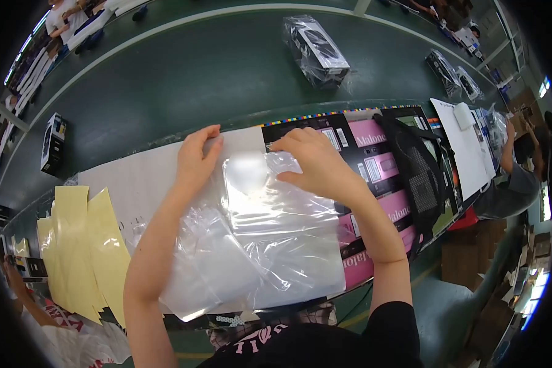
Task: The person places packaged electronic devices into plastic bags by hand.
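Clear plastic bags [288,245] lie in a loose, overlapping pile on the worktop before me, with bright glare on the upper one. My left hand [197,161] rests beside the pile's upper left corner, fingers stretched forward and thumb apart, holding nothing I can see. Over the upper right corner curves my right hand [318,164]. Its thumb and fingertips are apart at the bag's edge; whether they touch the film is unclear. Beneath the bags are a plain grey-beige cardboard sheet [135,175] and printed black and pink sheets [380,168].
Yellow sheets [73,245] lie at the left. A black mesh bag [418,175] covers part of the printed sheets. Beyond, a green conveyor belt [184,73] carries a film-wrapped box [319,52] and a black box [54,144]. Other people work at both sides; cardboard cartons [469,251] stand right.
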Action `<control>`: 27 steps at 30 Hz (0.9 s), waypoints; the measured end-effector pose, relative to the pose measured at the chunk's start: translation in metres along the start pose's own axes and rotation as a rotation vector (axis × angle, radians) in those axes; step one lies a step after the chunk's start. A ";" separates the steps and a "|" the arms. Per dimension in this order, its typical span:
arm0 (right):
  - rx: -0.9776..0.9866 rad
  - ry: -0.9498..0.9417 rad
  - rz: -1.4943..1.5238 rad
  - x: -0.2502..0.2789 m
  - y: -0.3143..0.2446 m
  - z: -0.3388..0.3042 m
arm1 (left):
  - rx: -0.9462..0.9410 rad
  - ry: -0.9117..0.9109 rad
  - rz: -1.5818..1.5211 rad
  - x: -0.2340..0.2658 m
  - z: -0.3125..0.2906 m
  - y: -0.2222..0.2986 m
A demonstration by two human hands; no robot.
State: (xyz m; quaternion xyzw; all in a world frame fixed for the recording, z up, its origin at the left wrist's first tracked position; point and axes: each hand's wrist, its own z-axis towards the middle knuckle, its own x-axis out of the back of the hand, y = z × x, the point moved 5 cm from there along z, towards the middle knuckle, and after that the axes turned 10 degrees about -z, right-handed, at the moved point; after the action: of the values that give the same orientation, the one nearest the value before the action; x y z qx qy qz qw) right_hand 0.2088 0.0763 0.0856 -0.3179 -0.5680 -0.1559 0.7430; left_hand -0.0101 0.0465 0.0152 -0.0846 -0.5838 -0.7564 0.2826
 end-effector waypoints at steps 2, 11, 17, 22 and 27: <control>0.305 -0.060 0.075 0.016 -0.041 -0.005 | -0.033 0.002 0.004 0.010 0.004 -0.001; 0.312 -0.622 -0.198 -0.042 -0.061 -0.046 | 0.115 -0.091 -0.204 0.001 0.003 0.009; 0.222 -0.686 0.078 -0.028 -0.034 -0.030 | -0.256 -0.658 -0.153 0.008 -0.034 0.127; 0.218 -0.732 0.268 -0.038 -0.022 -0.024 | -0.319 -0.630 0.069 -0.019 -0.071 0.153; 0.227 -0.661 0.335 -0.026 -0.012 -0.016 | -0.055 -0.592 -0.093 -0.029 -0.066 0.122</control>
State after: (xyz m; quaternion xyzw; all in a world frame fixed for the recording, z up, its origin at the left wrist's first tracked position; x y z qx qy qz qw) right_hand 0.2061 0.0536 0.0618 -0.3551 -0.7307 0.1421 0.5655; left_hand 0.0911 -0.0247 0.0842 -0.2822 -0.6234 -0.7265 0.0626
